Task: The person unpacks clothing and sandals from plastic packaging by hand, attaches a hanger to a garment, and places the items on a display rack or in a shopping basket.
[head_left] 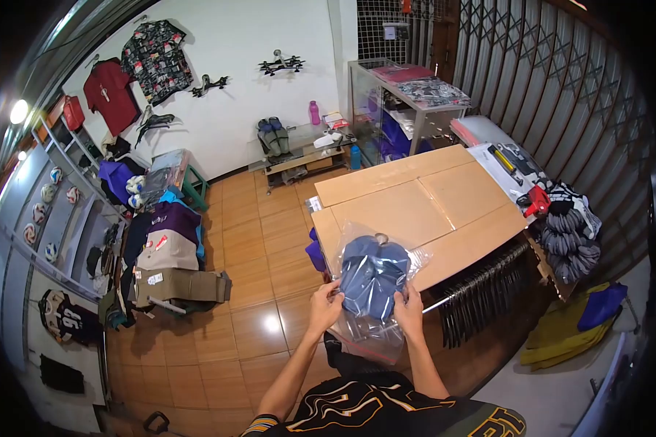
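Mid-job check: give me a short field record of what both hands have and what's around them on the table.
left hand: fingers grip the left edge of the clear plastic bag
right hand: fingers grip its right edge
bag contents: blue garment, hanger hook at the top
support: bag rests at the near edge of the cardboard tabletop
nearby: black hangers lined up beside the table; folded clothes at its right end

Cardboard sheets [430, 200], black hangers [481, 288] at rt edge, red shirt [111, 95] on wall [255, 36] (patterned shirt [157, 58] beside).
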`<state>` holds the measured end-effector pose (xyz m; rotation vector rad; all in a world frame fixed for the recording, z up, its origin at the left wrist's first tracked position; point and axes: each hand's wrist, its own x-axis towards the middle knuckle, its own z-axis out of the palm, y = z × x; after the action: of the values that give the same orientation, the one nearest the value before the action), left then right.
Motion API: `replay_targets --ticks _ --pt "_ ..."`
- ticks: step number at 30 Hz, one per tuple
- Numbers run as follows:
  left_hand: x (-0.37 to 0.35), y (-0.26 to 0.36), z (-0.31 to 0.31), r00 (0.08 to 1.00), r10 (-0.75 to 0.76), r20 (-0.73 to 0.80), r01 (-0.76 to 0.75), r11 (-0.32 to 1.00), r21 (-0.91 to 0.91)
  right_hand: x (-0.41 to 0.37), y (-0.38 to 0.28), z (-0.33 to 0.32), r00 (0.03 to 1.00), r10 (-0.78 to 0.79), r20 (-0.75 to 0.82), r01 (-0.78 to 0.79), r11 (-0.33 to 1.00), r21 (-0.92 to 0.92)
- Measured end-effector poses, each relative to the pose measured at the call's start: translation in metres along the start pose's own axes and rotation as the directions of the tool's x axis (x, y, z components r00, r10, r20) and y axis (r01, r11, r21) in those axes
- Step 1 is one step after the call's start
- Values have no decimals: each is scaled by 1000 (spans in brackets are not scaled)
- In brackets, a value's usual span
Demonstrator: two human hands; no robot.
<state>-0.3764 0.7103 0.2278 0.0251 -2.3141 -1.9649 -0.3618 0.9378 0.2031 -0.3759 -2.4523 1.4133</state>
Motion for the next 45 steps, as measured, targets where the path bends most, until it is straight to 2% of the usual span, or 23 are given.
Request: replay_targets --ticks 1,2,3,5,8,11,14,18,20,23,24,25,28,30,33,35,37,38,39,41,42,44,45 --pt "12 -3 -1 1000 0 9 0 1000 5 7 -3 2 999 -4 36 4 1000 7" --pt "24 -6 -3 999 11 46 -15 996 92 12 -10 5 998 -61 -27 61 998 5" --pt "39 -9 -4 996 23 85 -37 984 175 18 -19 4 998 -54 -40 54 998 8" --pt "62 -3 -2 991 33 132 -57 981 187 27 -39 -4 995 103 13 -101 991 -83" --pt "101 -3 1 967 -13 254 -57 963 265 46 -38 4 986 155 -68 -160 985 -70" --pt "135 -6 4 950 -4 314 -70 972 223 63 -25 23 970 187 -154 -201 976 -82" --pt "169 -12 9 938 23 346 -106 969 223 76 -40 32 931 303 -204 -319 946 -51" --pt "211 -22 23 913 79 400 -155 974 163 91 -12 52 893 313 -325 -334 943 -10" --pt "230 -23 31 895 80 438 -162 975 153 102 -39 51 843 436 -315 -445 894 47" --pt "255 -21 46 858 80 507 -176 974 145 115 -41 55 823 420 -382 -447 895 21" --pt "265 -26 52 850 91 519 -179 976 123 119 -30 61 785 518 -341 -506 853 129" --pt "273 -28 57 842 102 530 -182 978 100 123 -24 65 763 529 -371 -517 844 141" --pt "297 -26 71 791 138 596 -237 967 91 136 -18 73 708 543 -451 -528 832 172" --pt "307 -34 78 750 125 650 -251 962 106 137 -21 80 702 377 -604 -461 887 18" --pt "321 -36 87 714 197 671 -279 960 15 138 -46 84 614 386 -689 -538 843 -7" --pt "327 -36 83 645 260 718 -401 916 28 133 -54 93 557 422 -716 -559 828 53" --pt "331 -34 71 583 281 762 -429 903 -5 127 -53 107 550 310 -776 -426 903 59" --pt "333 -33 66 548 300 781 -447 894 -29 120 -52 113 565 327 -757 -354 925 136" --pt "333 -32 60 527 302 794 -449 893 -42 113 -53 122 544 332 -770 -363 921 141" --pt "332 -38 44 484 489 726 -580 800 -153 97 -60 137 544 418 -727 -156 902 402" --pt "331 -41 35 469 488 737 -574 802 -165 87 -79 142 526 424 -737 -164 901 401" --pt "331 -43 15 392 562 728 -665 720 -197 64 -114 152 488 578 -655 -280 814 509" --pt "330 -43 5 381 559 736 -659 723 -208 54 -113 161 472 583 -661 -286 811 511"
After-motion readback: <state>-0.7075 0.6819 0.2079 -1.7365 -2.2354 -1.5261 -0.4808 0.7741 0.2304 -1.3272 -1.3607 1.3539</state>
